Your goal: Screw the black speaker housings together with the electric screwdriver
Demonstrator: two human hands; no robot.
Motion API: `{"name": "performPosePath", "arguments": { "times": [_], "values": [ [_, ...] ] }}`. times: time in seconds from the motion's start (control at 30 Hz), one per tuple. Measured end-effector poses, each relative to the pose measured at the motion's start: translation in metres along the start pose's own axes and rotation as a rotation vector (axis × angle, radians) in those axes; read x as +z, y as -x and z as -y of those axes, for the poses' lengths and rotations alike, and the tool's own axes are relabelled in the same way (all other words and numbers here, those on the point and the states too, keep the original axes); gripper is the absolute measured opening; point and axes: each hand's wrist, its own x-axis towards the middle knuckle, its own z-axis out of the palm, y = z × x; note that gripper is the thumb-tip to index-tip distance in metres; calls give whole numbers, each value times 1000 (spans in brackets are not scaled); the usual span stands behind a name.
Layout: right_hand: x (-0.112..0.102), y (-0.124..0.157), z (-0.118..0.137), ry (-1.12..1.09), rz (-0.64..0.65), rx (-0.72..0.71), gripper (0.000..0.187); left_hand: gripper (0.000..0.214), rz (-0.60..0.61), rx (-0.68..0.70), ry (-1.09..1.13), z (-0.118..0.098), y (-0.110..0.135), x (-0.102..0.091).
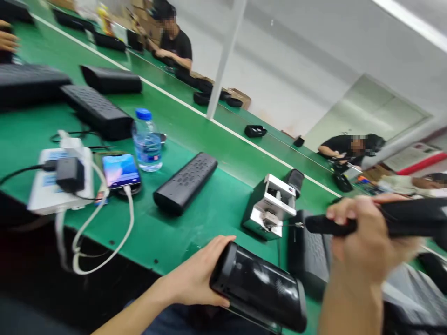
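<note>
My left hand (202,274) grips one end of a glossy black speaker-like housing (260,286) at the table's front edge, fingers on top and thumb below. Raised at the right, my right hand (366,228) wraps round a black electric screwdriver (331,224), slightly blurred. Its thin bit points left at the front opening of a silver screw feeder (270,207). Whether a screw sits on the bit I cannot make out. Beneath the screwdriver lies a dark perforated casing (312,251), partly hidden by the housing and my right arm.
Another perforated black casing (185,184) lies mid-table. To the left are a water bottle (146,142), a charging phone (120,171), a power strip (63,181) with looping white cables, and more black casings (98,109). Across the table, co-workers (172,44) sit at work.
</note>
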Motion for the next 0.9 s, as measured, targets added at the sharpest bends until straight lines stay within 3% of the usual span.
{"name": "performPosePath", "arguments": {
  "times": [0.1,0.33,0.63,0.7,0.83,0.9],
  "values": [
    [7,-3,-14,78,36,-11,25,147,38,-87,-14,1,2,-1],
    [10,3,-30,109,38,78,29,148,46,-161,-28,-5,3,-2],
    [13,-2,-37,82,44,96,26,140,46,-157,-25,-12,2,-4],
    [11,-3,-36,49,106,100,25,139,45,-150,-25,-11,1,-4],
    [10,-9,-39,-52,386,105,25,138,35,-123,-28,-10,1,-4],
    [13,-11,-44,-26,371,92,29,136,32,-104,-31,-10,2,-4]
  ]
}}
